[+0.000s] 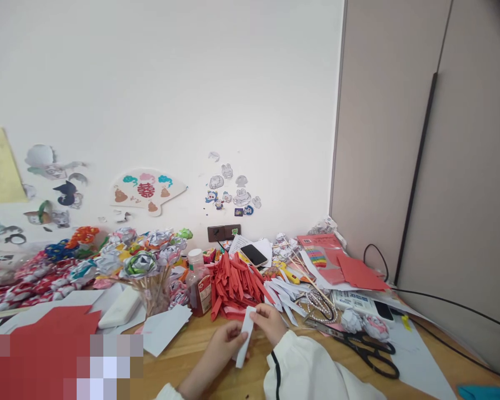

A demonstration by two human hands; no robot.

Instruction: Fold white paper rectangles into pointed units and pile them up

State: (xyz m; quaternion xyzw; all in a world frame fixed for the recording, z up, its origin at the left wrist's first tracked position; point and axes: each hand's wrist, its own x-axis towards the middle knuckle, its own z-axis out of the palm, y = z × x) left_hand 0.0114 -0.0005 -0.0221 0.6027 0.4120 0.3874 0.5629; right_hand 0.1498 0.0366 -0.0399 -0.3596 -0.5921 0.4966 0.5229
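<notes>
Between my two hands is a narrow folded strip of white paper (245, 337), tilted with its top leaning right. My left hand (227, 340) pinches it around the middle, thumb on the near face. At its upper end my right hand (270, 321) grips the edge between thumb and fingers. Just behind the hands lies a heap of folded red paper strips (237, 283). Several folded white strips (285, 297) spread to the right of that heap. The undersides of my fingers are partly hidden by the paper.
Black-handled scissors (369, 347) lie at the right. A bottle (199, 283) stands behind my left hand, beside paper flowers on sticks (144, 266). Red paper sheets (58, 328) cover the left front. A phone (254, 255) rests at the back, near a yellow glue gun (289, 273).
</notes>
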